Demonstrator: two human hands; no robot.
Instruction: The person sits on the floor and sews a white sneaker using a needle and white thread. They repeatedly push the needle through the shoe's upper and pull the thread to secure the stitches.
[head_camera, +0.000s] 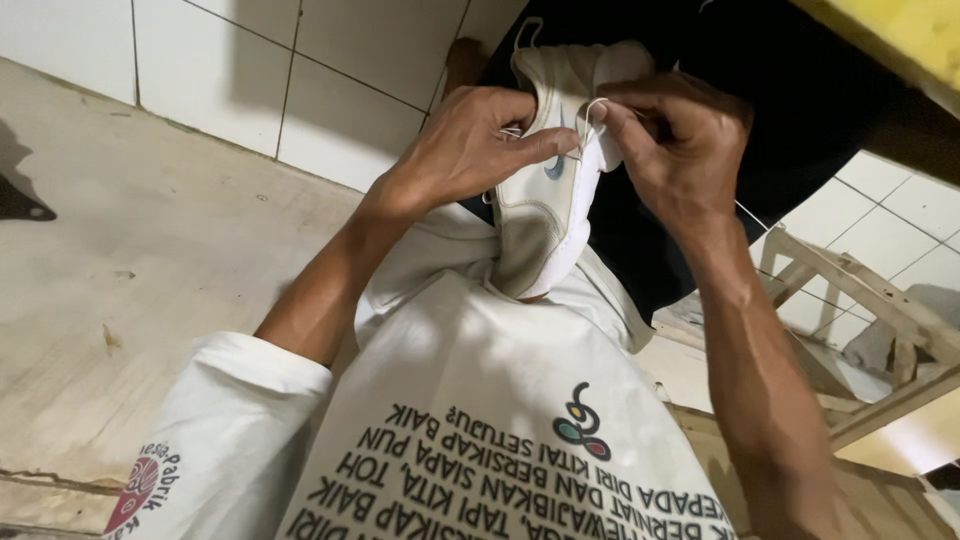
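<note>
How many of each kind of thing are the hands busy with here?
Hands: 2, left hand and right hand
White shoe: 1
White thread: 1
Total: 4

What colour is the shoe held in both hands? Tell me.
The shoe is white to cream with a small blue-grey side mark, seen in the head view.

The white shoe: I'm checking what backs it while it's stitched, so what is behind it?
Behind the white shoe lies dark fabric, apparently the person's lap. The left hand and right hand pinch a white thread at it. The shoe's far side is hidden.
</note>
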